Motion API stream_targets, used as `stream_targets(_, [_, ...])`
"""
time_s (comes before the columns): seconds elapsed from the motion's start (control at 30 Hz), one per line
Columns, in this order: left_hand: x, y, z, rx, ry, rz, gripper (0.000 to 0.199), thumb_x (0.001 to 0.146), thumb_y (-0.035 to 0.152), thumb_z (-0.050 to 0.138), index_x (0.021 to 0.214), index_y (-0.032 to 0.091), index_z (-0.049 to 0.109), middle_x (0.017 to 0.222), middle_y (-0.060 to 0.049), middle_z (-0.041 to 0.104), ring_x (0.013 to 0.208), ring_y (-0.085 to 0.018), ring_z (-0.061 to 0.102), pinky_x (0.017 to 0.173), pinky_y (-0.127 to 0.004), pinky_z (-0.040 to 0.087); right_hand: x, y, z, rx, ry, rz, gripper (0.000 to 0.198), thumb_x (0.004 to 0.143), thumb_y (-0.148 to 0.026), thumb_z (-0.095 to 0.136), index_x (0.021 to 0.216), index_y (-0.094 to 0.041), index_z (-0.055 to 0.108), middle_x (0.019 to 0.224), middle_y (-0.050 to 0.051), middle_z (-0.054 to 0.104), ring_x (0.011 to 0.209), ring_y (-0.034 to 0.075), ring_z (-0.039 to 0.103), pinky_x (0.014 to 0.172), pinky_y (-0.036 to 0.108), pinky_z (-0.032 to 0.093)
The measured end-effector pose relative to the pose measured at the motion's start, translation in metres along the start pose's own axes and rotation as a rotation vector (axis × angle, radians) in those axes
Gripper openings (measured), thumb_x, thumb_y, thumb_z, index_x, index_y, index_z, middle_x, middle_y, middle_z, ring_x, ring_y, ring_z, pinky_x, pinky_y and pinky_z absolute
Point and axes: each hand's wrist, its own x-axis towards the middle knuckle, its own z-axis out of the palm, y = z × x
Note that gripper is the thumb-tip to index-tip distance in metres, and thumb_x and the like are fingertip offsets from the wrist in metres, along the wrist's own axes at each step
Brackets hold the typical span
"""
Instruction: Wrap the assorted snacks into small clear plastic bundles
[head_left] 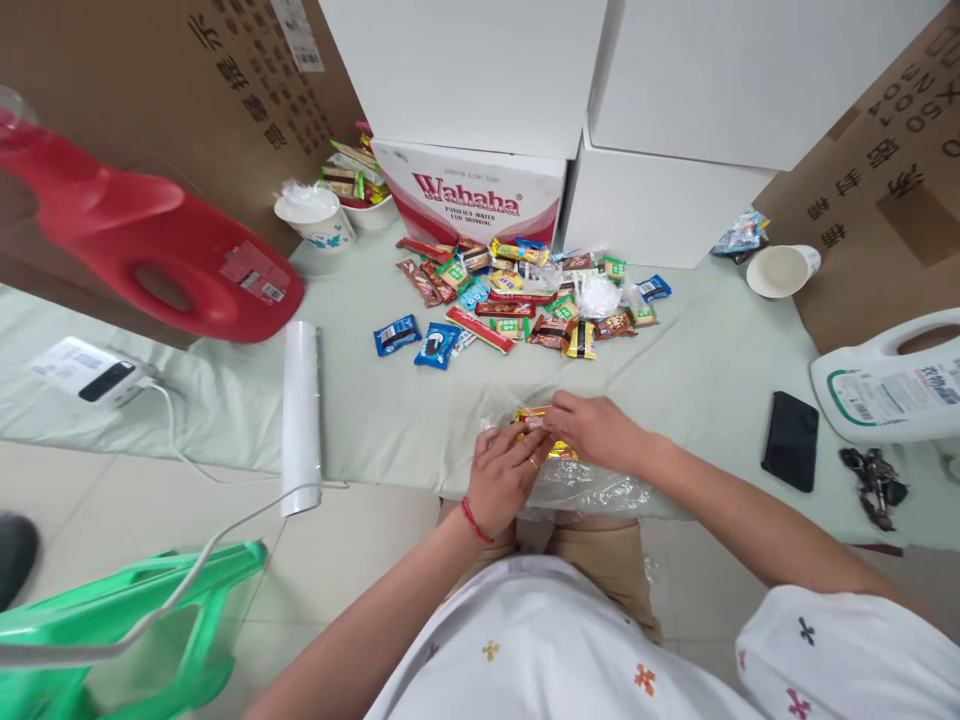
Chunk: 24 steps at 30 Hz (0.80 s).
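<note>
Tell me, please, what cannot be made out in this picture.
In the head view:
Yellow-and-red wrapped snacks: number unclear, partly covered by the bare left hand and bare right hand.
White plastic handled bottle: far end cut off by the right edge.
White paper label on brown cardboard: print too small.

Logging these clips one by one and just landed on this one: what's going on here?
A person is handling yellow-and-red packets on clear plastic at the near edge of a cloth-covered table. The left hand lies over the packets and the right hand meets it there; their exact grip is hidden. Beyond them, loose wrapped snacks are heaped before a Wahaha box.
</note>
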Motion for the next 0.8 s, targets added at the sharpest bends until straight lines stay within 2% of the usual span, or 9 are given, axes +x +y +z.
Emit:
stream_targets(0.1, [-0.009, 0.001, 0.01, 0.005, 0.038, -0.019, 0.044, 0.098, 0.02, 0.055, 0.138, 0.038, 0.062, 0.126, -0.001, 0.074, 0.118, -0.024, 0.063, 0.096, -0.043, 0.042, -0.022, -0.014, 0.034, 0.062, 0.148, 0.002, 0.03, 0.101, -0.019, 0.045, 0.126, -0.02, 0.061, 0.102, 0.008, 0.064, 0.075, 0.017, 0.059, 0.06, 0.027, 0.04])
stream_targets(0.23, [-0.016, -0.003, 0.009, -0.134, 0.094, 0.017, 0.044, 0.099, 0.015, 0.049, 0.139, 0.029, 0.06, 0.124, -0.006, 0.074, 0.118, -0.022, 0.064, 0.096, -0.04, 0.051, -0.033, -0.017, 0.067, 0.034, 0.338, -0.082, 0.032, 0.102, -0.024, 0.048, 0.131, -0.015, 0.058, 0.105, 0.014, 0.065, 0.095, 0.024, 0.061, 0.077, 0.034, 0.051])
stream_targets(0.37, [-0.018, -0.009, -0.013, -0.148, 0.236, -0.081, 0.048, 0.097, 0.014, 0.052, 0.143, 0.027, 0.053, 0.132, -0.011, 0.068, 0.124, -0.023, 0.06, 0.102, -0.044, 0.051, -0.036, -0.016, 0.082, -0.041, 0.361, -0.116, 0.039, 0.098, -0.009, 0.045, 0.135, -0.015, 0.057, 0.096, 0.012, 0.066, 0.092, 0.024, 0.061, 0.079, 0.036, 0.052])
stream_targets(0.47, [-0.006, -0.021, -0.028, -0.012, 0.308, -0.129, 0.061, 0.091, 0.025, 0.066, 0.148, 0.028, 0.045, 0.15, -0.016, 0.052, 0.141, -0.032, 0.045, 0.113, -0.055, 0.039, -0.037, -0.016, 0.081, -0.036, 0.353, -0.113, 0.04, 0.098, -0.008, 0.045, 0.135, -0.016, 0.058, 0.096, 0.012, 0.067, 0.093, 0.024, 0.061, 0.079, 0.036, 0.052])
stream_targets(0.53, [0.01, -0.034, -0.033, -0.017, 0.21, -0.093, 0.071, 0.09, 0.033, 0.067, 0.154, 0.026, 0.037, 0.158, -0.018, 0.041, 0.148, -0.035, 0.035, 0.118, -0.061, 0.028, -0.036, -0.017, 0.079, -0.038, 0.343, -0.112, 0.039, 0.098, -0.008, 0.045, 0.134, -0.015, 0.058, 0.098, 0.013, 0.067, 0.096, 0.024, 0.061, 0.081, 0.035, 0.052])
stream_targets(0.57, [0.019, -0.041, -0.035, -0.046, 0.131, -0.077, 0.074, 0.09, 0.036, 0.066, 0.156, 0.024, 0.034, 0.156, -0.018, 0.043, 0.146, -0.035, 0.037, 0.119, -0.061, 0.025, -0.036, -0.016, 0.077, -0.038, 0.335, -0.11, 0.039, 0.098, -0.008, 0.044, 0.134, -0.015, 0.059, 0.099, 0.013, 0.067, 0.096, 0.024, 0.061, 0.082, 0.035, 0.052])
stream_targets(0.63, [0.035, -0.055, -0.037, -0.12, -0.042, -0.061, 0.07, 0.091, 0.036, 0.062, 0.155, 0.023, 0.037, 0.137, -0.014, 0.062, 0.133, -0.03, 0.052, 0.118, -0.057, 0.027, -0.036, -0.016, 0.076, -0.028, 0.311, -0.108, 0.041, 0.098, -0.007, 0.043, 0.135, -0.017, 0.058, 0.101, 0.013, 0.068, 0.098, 0.024, 0.061, 0.081, 0.036, 0.053])
stream_targets(0.73, [0.045, -0.069, -0.041, -0.173, -0.213, -0.022, 0.036, 0.093, 0.026, 0.053, 0.126, 0.026, 0.067, 0.094, -0.006, 0.071, 0.099, -0.024, 0.063, 0.102, -0.047, 0.044, -0.035, -0.013, 0.079, -0.003, 0.306, -0.094, 0.041, 0.098, -0.008, 0.044, 0.135, -0.018, 0.059, 0.101, 0.013, 0.068, 0.096, 0.024, 0.061, 0.08, 0.035, 0.053])
stream_targets(0.8, [0.037, -0.074, -0.046, -0.155, -0.251, 0.057, 0.028, 0.095, 0.021, 0.047, 0.102, 0.025, 0.074, 0.086, -0.007, 0.068, 0.088, -0.023, 0.061, 0.087, -0.041, 0.048, -0.036, -0.011, 0.082, 0.008, 0.325, -0.086, 0.039, 0.099, -0.01, 0.043, 0.133, -0.019, 0.06, 0.099, 0.012, 0.068, 0.095, 0.023, 0.061, 0.08, 0.035, 0.053])
